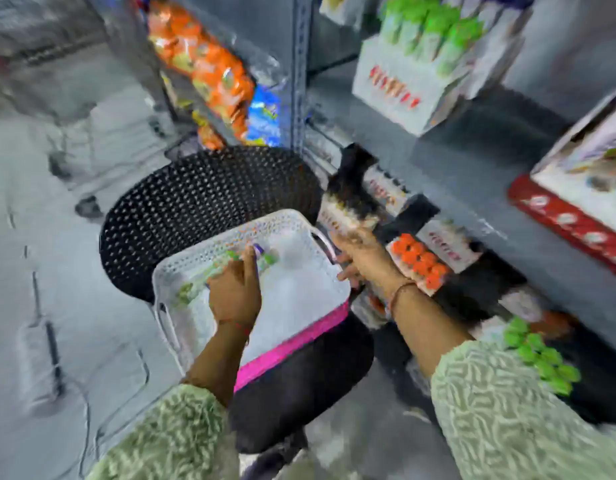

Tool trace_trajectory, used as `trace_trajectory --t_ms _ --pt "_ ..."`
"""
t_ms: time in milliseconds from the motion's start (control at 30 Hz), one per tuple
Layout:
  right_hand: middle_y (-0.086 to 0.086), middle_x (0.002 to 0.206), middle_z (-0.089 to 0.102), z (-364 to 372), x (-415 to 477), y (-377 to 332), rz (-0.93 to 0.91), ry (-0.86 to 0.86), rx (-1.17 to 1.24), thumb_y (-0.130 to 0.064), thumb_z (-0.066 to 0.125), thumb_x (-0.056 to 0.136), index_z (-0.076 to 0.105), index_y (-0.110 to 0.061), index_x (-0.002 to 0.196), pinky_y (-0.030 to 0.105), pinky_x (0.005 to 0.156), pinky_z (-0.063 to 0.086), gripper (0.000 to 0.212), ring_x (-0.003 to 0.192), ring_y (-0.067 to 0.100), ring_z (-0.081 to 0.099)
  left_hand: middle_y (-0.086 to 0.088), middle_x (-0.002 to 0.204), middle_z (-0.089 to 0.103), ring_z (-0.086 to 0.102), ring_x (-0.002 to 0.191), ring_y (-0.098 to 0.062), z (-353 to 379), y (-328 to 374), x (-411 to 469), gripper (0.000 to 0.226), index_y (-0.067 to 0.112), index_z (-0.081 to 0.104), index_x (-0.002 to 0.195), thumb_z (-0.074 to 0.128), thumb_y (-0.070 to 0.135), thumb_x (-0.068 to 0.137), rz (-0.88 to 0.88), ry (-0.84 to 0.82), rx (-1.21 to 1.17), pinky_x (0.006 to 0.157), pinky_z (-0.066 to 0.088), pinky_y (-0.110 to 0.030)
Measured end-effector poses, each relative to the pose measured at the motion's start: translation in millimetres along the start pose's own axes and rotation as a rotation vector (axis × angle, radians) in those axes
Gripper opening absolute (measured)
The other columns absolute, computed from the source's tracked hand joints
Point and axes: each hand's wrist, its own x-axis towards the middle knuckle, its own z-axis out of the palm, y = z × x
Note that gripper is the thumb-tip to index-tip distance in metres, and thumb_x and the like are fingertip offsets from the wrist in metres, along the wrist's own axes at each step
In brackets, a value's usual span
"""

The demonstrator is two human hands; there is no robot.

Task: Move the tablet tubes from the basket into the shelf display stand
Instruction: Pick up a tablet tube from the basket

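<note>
A white perforated basket with a pink front edge rests on a black chair seat. Tablet tubes with green caps lie along its left side. My left hand reaches into the basket and its fingers are on a tube with a purple tip. My right hand is at the basket's right rim, blurred, holding a white tube that points up toward the shelf. A display stand with orange-capped tubes sits on the lower shelf just right of that hand.
A black mesh chair back rises behind the basket. Green-capped tubes stand lower right on the shelf. A white display box with green tubes sits on the upper shelf. Orange snack packets hang at the left post.
</note>
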Motion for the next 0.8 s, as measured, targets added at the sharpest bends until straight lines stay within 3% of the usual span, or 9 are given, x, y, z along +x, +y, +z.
trace_trajectory --t_ms 67,100,167,233,333,467,633,733,800 --pt "0.008 0.089 0.053 28.8 25.3 12.5 0.073 -0.098 -0.077 -0.033 0.056 0.090 0.047 -0.017 0.104 0.015 0.033 0.038 0.024 0.029 0.006 0.053 -0.027 0.068 0.063 0.060 0.068 -0.043 12.0 -25.8 -11.9 0.055 0.012 0.050 0.059 0.025 0.052 0.088 0.041 0.044 0.144 0.058 0.044 -0.042" --pt "0.009 0.095 0.053 43.5 36.1 21.5 0.114 -0.131 -0.099 -0.028 0.057 0.090 0.050 -0.014 0.104 0.018 0.036 0.042 0.021 0.036 0.011 0.057 -0.025 0.068 0.064 0.060 0.068 -0.042 17.1 -42.3 -24.0 0.058 0.010 0.056 0.065 0.025 0.052 0.090 0.038 0.024 0.194 0.058 0.044 -0.042" --pt "0.012 0.099 0.053 73.4 60.9 39.5 0.183 -0.173 -0.089 -0.020 0.056 0.091 0.056 -0.012 0.090 0.024 0.046 0.046 0.008 0.051 0.017 0.056 -0.023 0.078 0.067 0.061 0.075 -0.041 29.1 -70.2 -48.7 0.069 0.002 0.065 0.084 0.017 0.051 0.094 0.093 -0.044 0.257 0.069 0.044 -0.044" --pt "0.014 0.097 0.052 98.2 85.6 49.4 0.206 -0.159 -0.123 -0.019 0.054 0.093 0.051 -0.017 0.073 0.023 0.052 0.048 0.019 0.058 0.018 0.054 -0.024 0.094 0.068 0.060 0.093 -0.043 41.5 -89.6 -63.8 0.072 -0.002 0.065 0.098 0.012 0.047 0.096 0.159 -0.106 0.367 0.089 0.034 -0.045" --pt "0.011 0.098 0.051 131.6 120.3 58.4 0.225 -0.134 -0.110 -0.023 0.051 0.093 0.053 -0.012 0.098 0.024 0.060 0.052 0.012 0.079 0.021 0.055 -0.021 0.115 0.064 0.048 0.118 -0.041 56.2 -100.1 -78.4 0.069 -0.002 0.061 0.109 0.010 0.042 0.096 0.214 -0.143 0.495 0.103 0.020 -0.045" --pt "0.013 0.093 0.053 166.6 144.6 63.4 0.249 -0.034 -0.005 -0.021 0.061 0.086 0.056 0.004 0.116 0.039 0.080 0.059 0.040 0.093 0.031 0.066 -0.019 0.123 0.059 0.042 0.123 -0.041 61.3 -106.2 -76.7 0.067 0.000 0.058 0.115 0.009 0.040 0.096 0.220 -0.140 0.552 0.105 0.015 -0.045" --pt "0.024 0.077 0.064 176.7 136.5 63.9 0.281 0.072 0.186 -0.010 0.075 0.075 0.065 0.015 0.096 0.053 0.078 0.058 0.034 0.074 0.035 0.069 -0.020 0.128 0.054 0.036 0.126 -0.041 60.2 -107.7 -79.2 0.073 0.000 0.054 0.120 0.001 0.043 0.095 0.198 -0.199 0.546 0.108 0.004 -0.039" --pt "0.030 0.095 0.066 153.5 116.8 58.6 0.195 0.158 0.270 -0.007 0.076 0.073 0.061 -0.001 0.082 0.048 0.075 0.059 0.019 0.076 0.036 0.066 -0.020 0.125 0.057 0.040 0.125 -0.040 56.8 -106.3 -77.3 0.072 -0.001 0.057 0.117 0.004 0.043 0.096 0.180 -0.238 0.564 0.107 0.005 -0.037" --pt "0.021 0.096 0.062 121.7 96.6 49.3 0.137 0.223 0.336 -0.007 0.076 0.073 0.053 -0.007 0.078 0.044 0.075 0.059 0.023 0.075 0.030 0.063 -0.020 0.126 0.057 0.037 0.126 -0.038 53.8 -104.9 -76.6 0.072 -0.001 0.057 0.116 0.005 0.045 0.096 0.177 -0.278 0.563 0.108 0.004 -0.034"
